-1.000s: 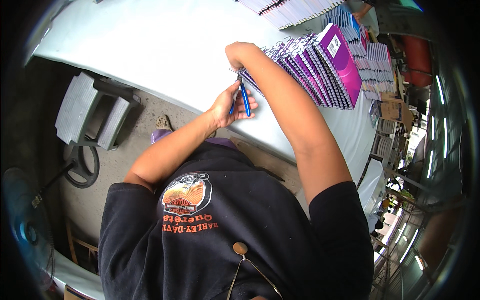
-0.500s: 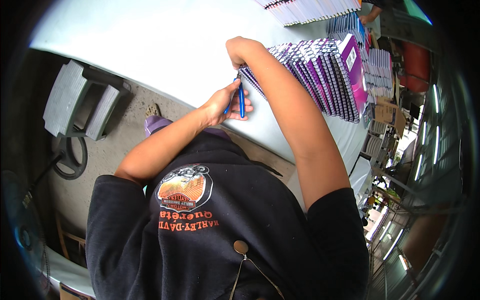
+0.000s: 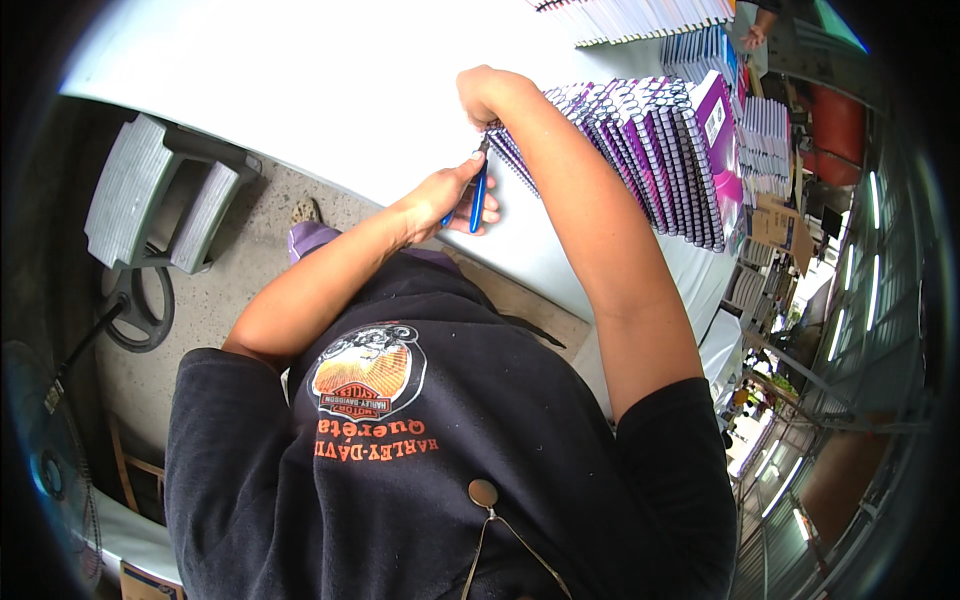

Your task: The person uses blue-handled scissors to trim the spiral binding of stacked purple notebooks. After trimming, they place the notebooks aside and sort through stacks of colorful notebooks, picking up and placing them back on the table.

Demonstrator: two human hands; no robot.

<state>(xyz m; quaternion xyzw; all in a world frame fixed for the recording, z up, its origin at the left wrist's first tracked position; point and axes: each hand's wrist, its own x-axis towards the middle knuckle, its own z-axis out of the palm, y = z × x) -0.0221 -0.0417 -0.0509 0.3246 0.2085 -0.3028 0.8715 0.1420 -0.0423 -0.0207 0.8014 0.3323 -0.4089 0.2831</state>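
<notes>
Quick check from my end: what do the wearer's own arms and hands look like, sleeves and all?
The left hand and right hand are gloveless, and both forearms are uncovered. The left sleeve and right sleeve are short, plain and black. No watch or bracelet shows; rings are too small to tell.

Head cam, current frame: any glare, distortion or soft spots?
Head view: white tabletop washes out toward the upper left; head view: corners fall to black, fisheye bending edges near the rim; head view: blue object at the left rim is dim and soft; head view: blue-handled tool reads clearly, but its tip is hard to make out.
</notes>
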